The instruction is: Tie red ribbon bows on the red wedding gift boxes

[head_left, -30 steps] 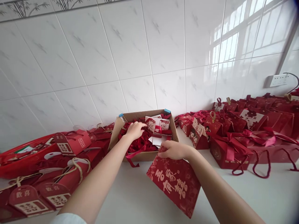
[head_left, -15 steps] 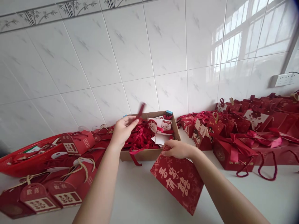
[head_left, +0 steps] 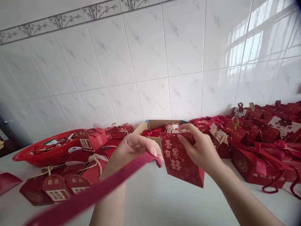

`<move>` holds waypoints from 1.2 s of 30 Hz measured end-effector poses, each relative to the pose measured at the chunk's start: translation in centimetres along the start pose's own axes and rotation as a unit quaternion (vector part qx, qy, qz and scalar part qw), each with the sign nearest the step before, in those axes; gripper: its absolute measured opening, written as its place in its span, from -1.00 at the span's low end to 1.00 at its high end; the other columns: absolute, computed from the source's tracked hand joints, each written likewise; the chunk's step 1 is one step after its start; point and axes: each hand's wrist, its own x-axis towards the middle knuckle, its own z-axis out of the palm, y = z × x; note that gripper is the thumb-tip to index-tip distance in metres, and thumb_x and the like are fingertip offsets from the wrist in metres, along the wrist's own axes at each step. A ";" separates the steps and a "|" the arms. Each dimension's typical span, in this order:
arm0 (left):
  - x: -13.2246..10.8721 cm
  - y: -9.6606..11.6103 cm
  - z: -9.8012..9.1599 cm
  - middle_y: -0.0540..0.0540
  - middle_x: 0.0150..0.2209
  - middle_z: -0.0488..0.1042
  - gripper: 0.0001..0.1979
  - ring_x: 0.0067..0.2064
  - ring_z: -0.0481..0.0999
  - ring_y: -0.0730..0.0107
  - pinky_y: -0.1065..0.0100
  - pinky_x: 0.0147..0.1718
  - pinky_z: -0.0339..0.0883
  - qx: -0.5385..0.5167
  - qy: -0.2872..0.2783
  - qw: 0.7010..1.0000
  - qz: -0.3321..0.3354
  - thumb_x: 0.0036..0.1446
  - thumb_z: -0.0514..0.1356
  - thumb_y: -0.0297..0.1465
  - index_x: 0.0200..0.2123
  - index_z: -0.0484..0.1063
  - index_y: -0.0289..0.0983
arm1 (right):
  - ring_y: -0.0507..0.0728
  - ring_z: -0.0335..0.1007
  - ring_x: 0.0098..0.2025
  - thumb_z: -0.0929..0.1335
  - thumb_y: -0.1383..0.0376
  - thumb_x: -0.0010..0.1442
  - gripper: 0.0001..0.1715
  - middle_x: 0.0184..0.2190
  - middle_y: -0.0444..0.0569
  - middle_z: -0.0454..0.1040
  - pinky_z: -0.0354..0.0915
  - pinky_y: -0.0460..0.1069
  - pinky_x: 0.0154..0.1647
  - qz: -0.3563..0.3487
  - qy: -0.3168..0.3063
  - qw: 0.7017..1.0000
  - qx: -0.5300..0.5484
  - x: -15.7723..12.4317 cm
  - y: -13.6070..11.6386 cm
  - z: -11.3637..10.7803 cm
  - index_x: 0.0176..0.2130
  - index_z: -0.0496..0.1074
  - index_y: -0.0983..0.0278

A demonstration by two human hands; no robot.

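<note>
My left hand (head_left: 138,149) pinches a dark red ribbon (head_left: 101,188) close to one end; its length runs blurred toward the lower left of the view. To the right, my right hand (head_left: 197,146) grips the top edge of a red gift box (head_left: 180,160) with pale gold Chinese characters on its front. The box hangs tilted above the white table, a small gap from the ribbon's end. Behind both hands stands an open cardboard box (head_left: 155,141) with red ribbons and white printed cards inside, partly hidden by my hands.
Left of me are a red plastic basket (head_left: 39,157) of small packets and several red boxes (head_left: 55,188) with rope handles. Several ribbon-tied red boxes (head_left: 256,166) crowd the right side. A tiled wall (head_left: 150,62) closes off the back.
The left hand has come back from over the cardboard box, bringing the ribbon beside the gift box. The right hand has raised the gift box and turned it more upright. The view has shifted left.
</note>
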 end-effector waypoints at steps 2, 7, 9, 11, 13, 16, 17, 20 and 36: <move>-0.6 0.7 0.5 -0.05 -0.43 0.58 -0.89 -0.39 0.56 0.35 0.35 -0.44 0.45 0.093 -0.005 0.995 0.034 0.11 0.26 -0.38 -0.46 0.53 -0.19 | -0.02 0.05 -0.66 0.24 0.33 0.22 -0.89 -0.61 -0.22 0.30 0.06 -0.10 -0.64 -0.060 0.064 0.996 0.026 -0.7 -1.7 -0.6 -0.21 0.32 0.20; -1.4 1.4 0.9 -0.01 -0.30 0.58 -0.72 -0.30 0.54 0.45 0.42 -0.33 0.41 0.360 0.016 0.913 0.191 0.06 0.22 -0.64 -0.30 0.57 -0.14 | -0.04 0.12 -0.65 0.29 0.43 0.16 -0.88 -0.61 -0.21 0.33 0.13 -0.13 -0.66 -0.141 0.074 0.983 0.086 -2.3 -4.3 -1.8 -0.34 0.37 0.22; -1.5 1.3 0.8 0.00 -0.31 0.58 -0.70 -0.33 0.52 0.47 0.43 -0.34 0.38 0.375 0.027 0.899 0.223 0.04 0.23 -0.67 -0.29 0.56 -0.14 | -0.06 0.11 -0.69 0.30 0.45 0.14 -0.85 -0.64 -0.24 0.31 0.12 -0.14 -0.70 -0.164 0.057 0.981 0.087 -2.5 -4.5 -1.9 -0.29 0.39 0.22; -1.5 1.2 0.7 0.00 -0.30 0.59 -0.69 -0.34 0.51 0.46 0.42 -0.34 0.37 0.378 0.031 0.895 0.235 0.04 0.23 -0.68 -0.28 0.56 -0.14 | -0.06 0.24 -0.65 0.34 0.46 0.12 -0.82 -0.59 -0.22 0.40 0.23 -0.16 -0.66 -0.193 0.049 0.976 0.083 -2.6 -4.4 -1.9 -0.25 0.38 0.22; -1.4 1.1 0.7 0.00 -0.30 0.59 -0.69 -0.35 0.49 0.46 0.40 -0.33 0.36 0.386 0.033 0.890 0.242 0.05 0.23 -0.67 -0.27 0.55 -0.13 | -0.01 0.42 -0.51 0.38 0.45 0.10 -0.80 -0.46 -0.14 0.52 0.37 -0.16 -0.52 -0.219 0.056 0.971 0.076 -2.5 -4.2 -1.7 -0.24 0.38 0.22; -1.3 1.1 1.0 0.01 -0.32 0.60 -0.72 -0.38 0.43 0.47 0.39 -0.36 0.34 0.404 0.035 0.875 0.262 0.07 0.22 -0.64 -0.28 0.55 -0.13 | 0.02 0.49 -0.44 0.41 0.44 0.08 -0.80 -0.41 -0.11 0.56 0.43 -0.16 -0.44 -0.240 0.073 0.966 0.067 -2.3 -4.1 -1.4 -0.26 0.39 0.22; -1.2 1.1 1.2 0.01 -0.32 0.60 -0.72 -0.39 0.41 0.47 0.39 -0.38 0.33 0.410 0.037 0.870 0.271 0.07 0.22 -0.64 -0.28 0.55 -0.13 | 0.02 0.49 -0.44 0.41 0.45 0.09 -0.81 -0.42 -0.11 0.56 0.43 -0.15 -0.44 -0.246 0.076 0.964 0.066 -2.2 -4.1 -1.3 -0.26 0.39 0.23; -1.2 1.2 1.5 0.01 -0.33 0.60 -0.72 -0.38 0.34 0.44 0.38 -0.42 0.30 0.420 0.033 0.859 0.290 0.04 0.24 -0.65 -0.30 0.55 -0.14 | 0.01 0.49 -0.45 0.39 0.49 0.10 -0.82 -0.44 -0.12 0.56 0.44 -0.15 -0.43 -0.259 0.088 0.959 0.068 -2.2 -4.1 -1.2 -0.29 0.40 0.24; -1.2 1.1 0.9 0.10 -0.42 0.59 -0.78 -0.32 0.44 0.40 0.13 -0.04 0.19 0.446 -0.032 0.850 0.279 0.16 0.19 -0.54 -0.32 0.53 -0.08 | -0.01 0.47 -0.43 0.40 0.47 0.10 -0.82 -0.41 -0.14 0.54 0.42 -0.15 -0.43 -0.238 0.024 0.965 0.105 -2.0 -3.7 -1.7 -0.28 0.39 0.23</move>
